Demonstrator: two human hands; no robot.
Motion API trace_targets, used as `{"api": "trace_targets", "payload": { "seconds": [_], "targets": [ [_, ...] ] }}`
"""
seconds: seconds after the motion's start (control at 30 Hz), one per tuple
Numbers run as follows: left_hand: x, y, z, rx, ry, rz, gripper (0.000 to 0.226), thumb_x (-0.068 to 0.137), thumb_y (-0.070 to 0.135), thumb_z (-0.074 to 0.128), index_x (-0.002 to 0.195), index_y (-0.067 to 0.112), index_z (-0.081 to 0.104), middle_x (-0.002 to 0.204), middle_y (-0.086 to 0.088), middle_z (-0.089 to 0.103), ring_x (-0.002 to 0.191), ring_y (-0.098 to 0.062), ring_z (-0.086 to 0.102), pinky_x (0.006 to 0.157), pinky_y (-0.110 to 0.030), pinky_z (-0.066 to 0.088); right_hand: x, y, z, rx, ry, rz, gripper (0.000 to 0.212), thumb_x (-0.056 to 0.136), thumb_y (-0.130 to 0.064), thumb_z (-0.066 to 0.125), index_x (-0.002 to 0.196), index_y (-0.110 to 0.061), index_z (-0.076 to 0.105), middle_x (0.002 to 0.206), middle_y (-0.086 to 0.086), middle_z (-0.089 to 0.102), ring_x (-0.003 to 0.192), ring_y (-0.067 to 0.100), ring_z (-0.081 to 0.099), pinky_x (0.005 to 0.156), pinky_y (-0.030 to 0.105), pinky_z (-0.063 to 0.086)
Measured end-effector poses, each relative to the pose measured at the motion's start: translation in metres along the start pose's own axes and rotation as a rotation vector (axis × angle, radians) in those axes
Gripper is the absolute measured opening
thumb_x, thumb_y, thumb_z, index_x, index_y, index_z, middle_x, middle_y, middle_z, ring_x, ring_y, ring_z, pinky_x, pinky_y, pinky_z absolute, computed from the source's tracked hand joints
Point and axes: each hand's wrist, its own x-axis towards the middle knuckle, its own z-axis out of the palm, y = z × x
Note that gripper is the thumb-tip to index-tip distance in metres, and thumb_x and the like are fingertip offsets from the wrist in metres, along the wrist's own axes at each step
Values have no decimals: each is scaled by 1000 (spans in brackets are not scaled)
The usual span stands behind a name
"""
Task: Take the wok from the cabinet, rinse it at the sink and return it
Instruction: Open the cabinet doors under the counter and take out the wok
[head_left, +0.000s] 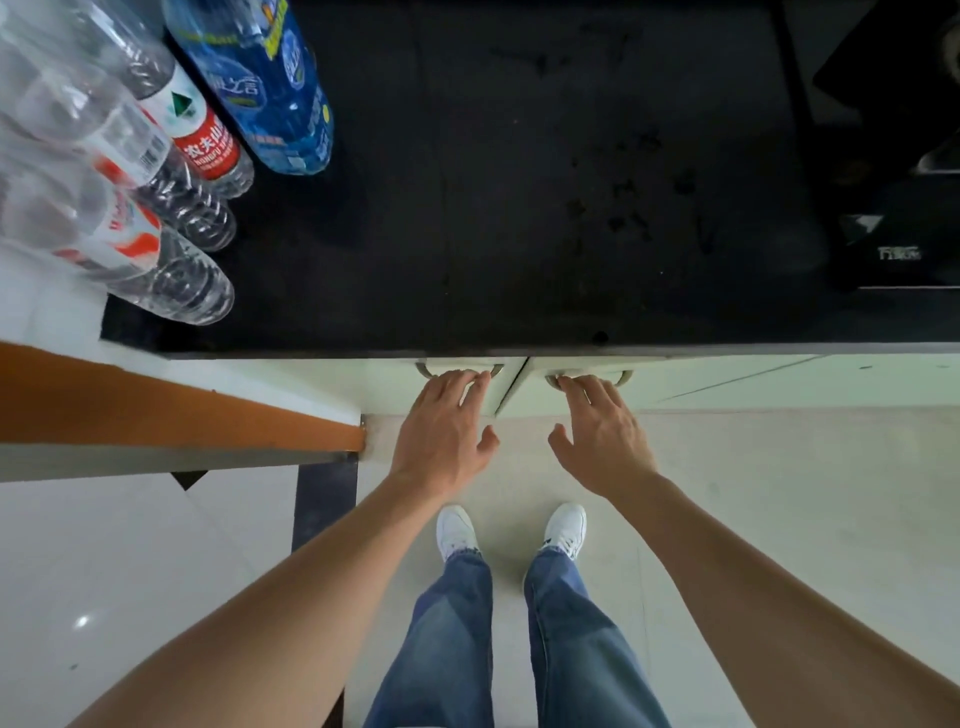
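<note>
Reaching for the cabinet doors (514, 387) below the black desk (519, 208), the left hand (447, 426) and right hand (602, 431) are held spread, fingertips laid on the handles, not yet curled. Fingers should be hooked fully behind each handle and both doors drawn evenly. No wok is seen; presumably inside. Above-left of the doors, a red bottle label (208, 140) reads "农夫山泉".

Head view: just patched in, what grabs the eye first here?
Two bare hands, left and right, reach with fingers on the two cabinet door handles just under the black countertop. A cluster of plastic water bottles crowds the counter's left end.
</note>
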Motion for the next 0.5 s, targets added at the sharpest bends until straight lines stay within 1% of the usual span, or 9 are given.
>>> {"api": "trace_targets", "payload": {
  "seconds": [0.07,0.13,0.27,0.37,0.43,0.5],
  "targets": [
    [-11,0,0,-10,6,-1,61,90,40,55,144,15,43,144,-4,51,132,-22,45,112,-33,38,-14,4,5,34,6,-11,57,82,-16,67,136,-6,51,133,12,59,125,32,52,97,47,54],
    [-26,-1,1,-13,2,12,58,90,38,56,141,14,46,140,-4,53,130,-22,47,110,-33,39,-26,6,9,51,18,-11,57,81,-16,67,135,-8,52,132,10,59,125,29,51,97,45,54],
    [-59,0,4,-6,-16,26,54,90,37,55,139,14,48,139,-3,53,128,-21,47,112,-33,38,-51,12,11,73,0,24,56,83,-17,65,136,-9,51,134,6,56,129,25,46,100,41,48],
    [-82,7,8,-17,-19,-9,55,90,37,58,139,14,47,141,-4,51,131,-20,46,115,-34,35,-70,17,10,90,-34,25,56,84,-16,66,137,-9,50,136,5,54,131,25,45,104,42,48],
    [-95,12,11,-39,-18,-40,56,90,39,61,139,15,46,142,-4,50,134,-19,45,116,-36,35,-81,23,10,84,-65,23,55,86,-17,66,138,-11,50,139,4,53,133,25,44,108,42,46],
    [-107,15,15,-34,-13,-57,58,89,41,62,138,14,46,141,-4,50,133,-19,45,115,-37,37,-91,31,10,65,-87,-1,54,87,-19,65,138,-11,50,141,4,53,134,25,44,109,44,46]
  ]
}}
